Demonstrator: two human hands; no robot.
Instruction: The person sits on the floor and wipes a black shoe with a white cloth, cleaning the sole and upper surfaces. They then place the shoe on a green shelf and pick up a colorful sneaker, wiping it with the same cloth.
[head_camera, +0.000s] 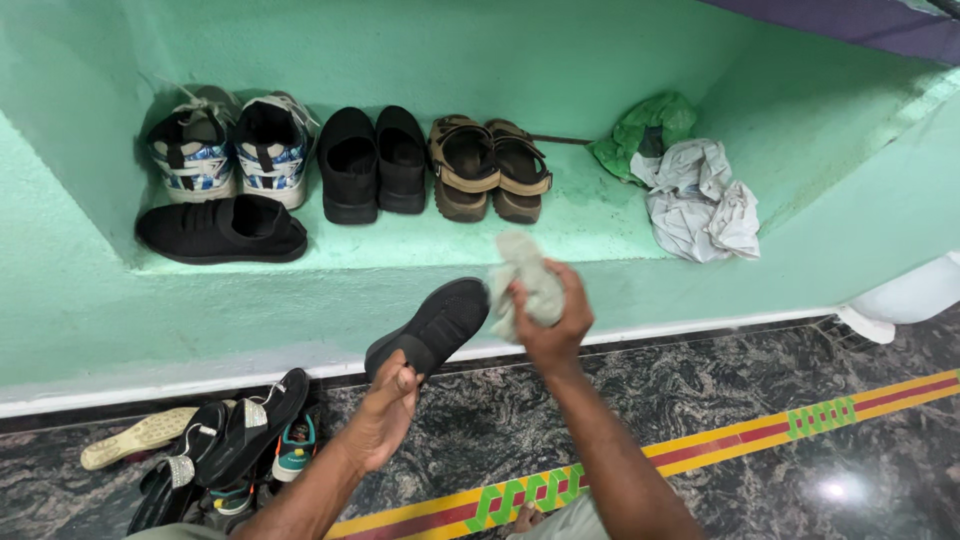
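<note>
Head view: left hand (385, 415) gripped a black shoe (430, 328); right hand (550, 310), at two o'clock, clutched a rag (525, 280), wiping the sole.

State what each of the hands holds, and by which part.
Left hand grips a black shoe by its heel end, sole up. Right hand clutches a bunched pale cloth around its middle.

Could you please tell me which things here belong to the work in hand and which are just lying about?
In hand:
black shoe, held by left hand
pale cloth, in right hand

Lying about:
sneakers
brown sandals
crumpled rags
floor footwear pile
</note>
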